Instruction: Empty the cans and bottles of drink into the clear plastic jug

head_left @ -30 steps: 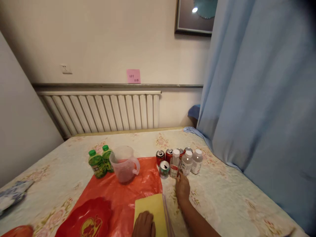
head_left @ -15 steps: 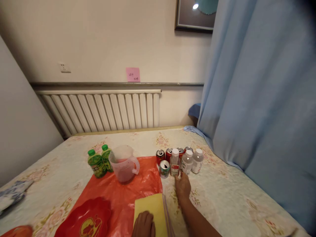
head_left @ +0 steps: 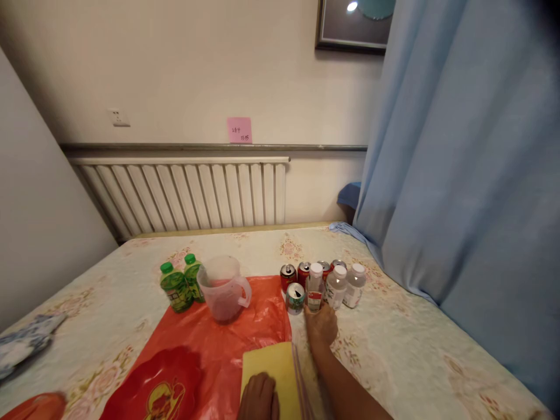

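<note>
My right hand (head_left: 322, 328) has its thumb and fingers about the lower part of a clear bottle (head_left: 315, 283) with a white cap and a red-and-white label, which stands upright. Two more white-capped bottles (head_left: 336, 286) stand close on its right. To its left is a green-patterned can (head_left: 295, 298), and several dark and red cans (head_left: 288, 275) stand behind. My left hand (head_left: 260, 396) lies flat, palm down, on a yellow rectangular pad (head_left: 280, 364) with purple stripes along its right edge. How firmly the right fingers press is hard to see.
A translucent pitcher (head_left: 223, 294) stands on a red plastic sheet (head_left: 258, 326), with two green bottles (head_left: 175, 289) at its left. A red scalloped plate (head_left: 175, 373) lies in front. A blue curtain (head_left: 437, 175) hangs at the right, and a blue-and-white cloth (head_left: 30, 341) lies far left.
My right hand has shifted left, bringing its thumb and fingers around the clear bottle's lower part. The view has shifted slightly, while my left hand stays on the yellow pad.
</note>
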The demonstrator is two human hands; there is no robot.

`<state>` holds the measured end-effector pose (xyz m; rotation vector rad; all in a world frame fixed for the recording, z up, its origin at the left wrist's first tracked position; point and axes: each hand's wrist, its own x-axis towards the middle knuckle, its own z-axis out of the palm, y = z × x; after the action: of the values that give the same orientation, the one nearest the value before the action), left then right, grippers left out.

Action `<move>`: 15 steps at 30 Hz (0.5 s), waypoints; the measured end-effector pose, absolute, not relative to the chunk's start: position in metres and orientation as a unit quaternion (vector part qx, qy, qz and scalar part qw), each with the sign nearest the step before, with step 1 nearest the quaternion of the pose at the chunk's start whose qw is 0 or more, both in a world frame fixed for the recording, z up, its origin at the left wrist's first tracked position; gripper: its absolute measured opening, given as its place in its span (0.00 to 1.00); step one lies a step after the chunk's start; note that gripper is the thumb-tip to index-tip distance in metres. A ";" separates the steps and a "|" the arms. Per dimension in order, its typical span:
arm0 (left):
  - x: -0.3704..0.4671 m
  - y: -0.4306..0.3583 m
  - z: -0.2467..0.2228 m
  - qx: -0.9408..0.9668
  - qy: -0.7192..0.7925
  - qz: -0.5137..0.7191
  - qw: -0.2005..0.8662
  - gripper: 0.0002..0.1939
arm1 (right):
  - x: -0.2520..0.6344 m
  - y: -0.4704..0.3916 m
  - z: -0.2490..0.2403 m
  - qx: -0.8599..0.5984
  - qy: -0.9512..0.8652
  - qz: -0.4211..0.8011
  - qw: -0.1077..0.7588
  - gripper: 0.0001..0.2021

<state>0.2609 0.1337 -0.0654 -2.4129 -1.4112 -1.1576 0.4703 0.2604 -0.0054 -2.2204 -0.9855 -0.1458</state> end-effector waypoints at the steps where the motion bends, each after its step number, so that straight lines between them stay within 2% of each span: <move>1: 0.261 0.133 -0.064 -0.799 -0.462 -0.380 0.057 0.09 | 0.470 0.260 -0.005 -0.855 -0.381 -0.059 0.347 0.23; 15: 0.257 0.131 -0.053 -0.809 -0.462 -0.359 0.062 0.08 | 0.472 0.258 -0.011 -0.847 -0.389 -0.066 0.356 0.22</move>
<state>0.2575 0.1312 -0.0526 -2.4450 -1.3950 -1.0843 0.4721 0.2577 -0.0107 -2.1863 -1.0057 -0.1714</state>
